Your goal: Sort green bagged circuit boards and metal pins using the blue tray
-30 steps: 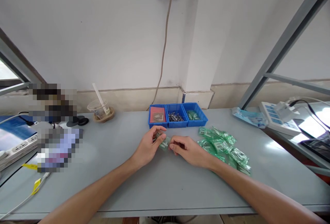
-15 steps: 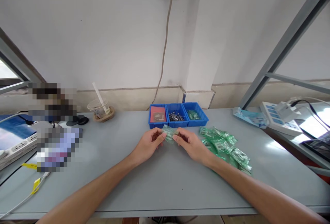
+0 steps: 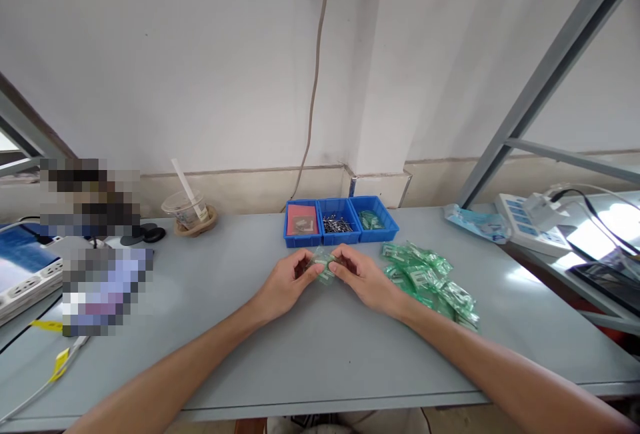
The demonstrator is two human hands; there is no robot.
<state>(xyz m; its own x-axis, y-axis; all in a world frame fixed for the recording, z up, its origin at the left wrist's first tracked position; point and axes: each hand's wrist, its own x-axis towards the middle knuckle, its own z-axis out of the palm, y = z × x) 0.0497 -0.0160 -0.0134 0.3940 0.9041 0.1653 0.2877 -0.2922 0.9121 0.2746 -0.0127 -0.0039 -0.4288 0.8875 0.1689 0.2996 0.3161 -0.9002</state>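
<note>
Your left hand [image 3: 286, 285] and right hand [image 3: 369, 282] each pinch the clear packet [image 3: 324, 259] between thumb and fingers — both grips clamped on it, fingertips close together. The packet sits midway between the tabletop's [image 3: 310, 367] front and back edges; whether it touches the surface, you cannot tell. Just beyond, toward the back edge, stand three adjoining bins: left bin [image 3: 303, 243] with a red card [image 3: 301, 212], middle bin [image 3: 338, 239] with metal parts [image 3: 337, 225], right bin [image 3: 384, 235] with green pieces [image 3: 371, 221]. Green packets [image 3: 434, 275] lie heaped between your right hand and the right edge.
</note>
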